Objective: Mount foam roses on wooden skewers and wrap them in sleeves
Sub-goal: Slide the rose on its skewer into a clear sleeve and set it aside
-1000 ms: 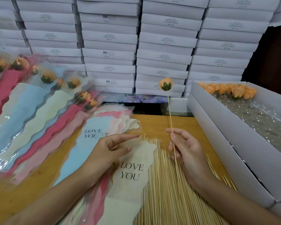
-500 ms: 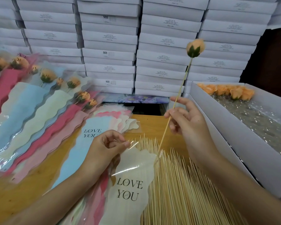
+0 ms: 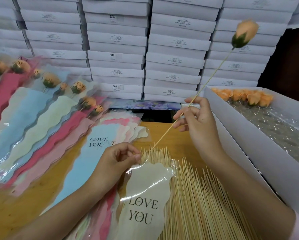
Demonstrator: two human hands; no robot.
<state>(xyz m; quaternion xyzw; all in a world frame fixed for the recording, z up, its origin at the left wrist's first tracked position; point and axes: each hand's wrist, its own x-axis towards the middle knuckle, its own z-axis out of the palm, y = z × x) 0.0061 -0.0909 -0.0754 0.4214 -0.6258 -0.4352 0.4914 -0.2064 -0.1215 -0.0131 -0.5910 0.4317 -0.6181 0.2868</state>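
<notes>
The right hand point(image 3: 199, 122) pinches a thin wooden skewer point(image 3: 214, 72) partway along its shaft, fingers curled round it. The skewer slants up to the far right. At its top sits a peach foam rose point(image 3: 245, 33), a tight bud with a dark green calyx. The bare lower tip points down to the near left, just above a pile of loose skewers point(image 3: 197, 205), pale, straight and pointed, fanned across the wooden table point(image 3: 171, 134).

The left hand point(image 3: 117, 161) is curled, thumb and forefinger pinched on the glossy clear top edge of a cream sleeve point(image 3: 145, 191) with a wavy outline, printed "LOVE YOU". The sleeve lies partly over the skewer pile.

Left of it lies a fanned stack of flat sleeves point(image 3: 100, 158) in blue, pink and cream. Farther left lie wrapped roses point(image 3: 50, 80) in shiny film. At right an open white cardboard box point(image 3: 249, 144) holds loose peach rose heads point(image 3: 245, 97) at its far end and crinkled clear film. Stacked white boxes point(image 3: 176, 61) form the far wall.
</notes>
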